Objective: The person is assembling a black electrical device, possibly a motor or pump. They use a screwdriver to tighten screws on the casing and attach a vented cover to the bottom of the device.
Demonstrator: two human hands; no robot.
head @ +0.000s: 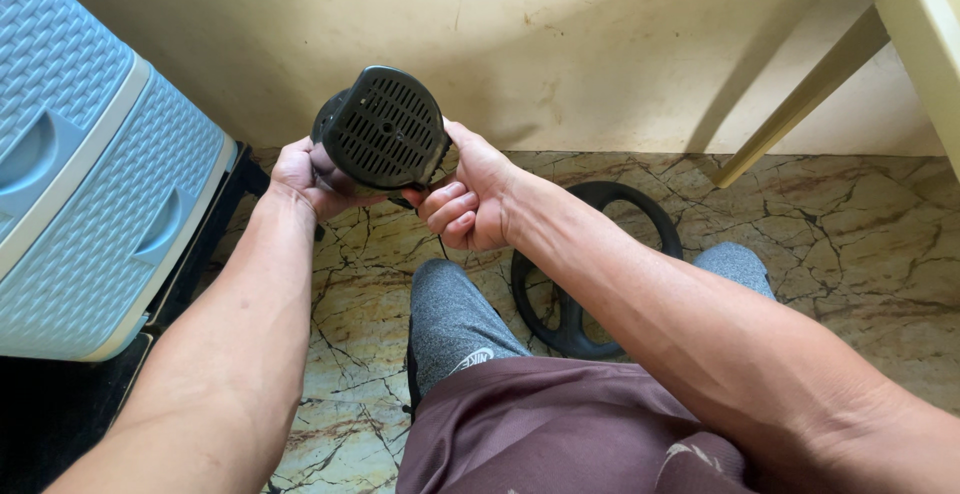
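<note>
I see my right hand (468,199) curled closed around a thin black cord just beside a black plastic appliance with a slotted vent grille (383,131). My left hand (303,176) grips its body, above the marble floor (850,244), near the pale-blue woven-pattern plastic drawer unit (90,184).

pale blue woven-pattern drawer unit (90,184) at left on a dark base | black ring-shaped stand (560,294) flat on the marbled floor (850,254) near the knees | cream wall (560,44) behind | pale wooden furniture leg (800,94) slanting at upper right
</note>
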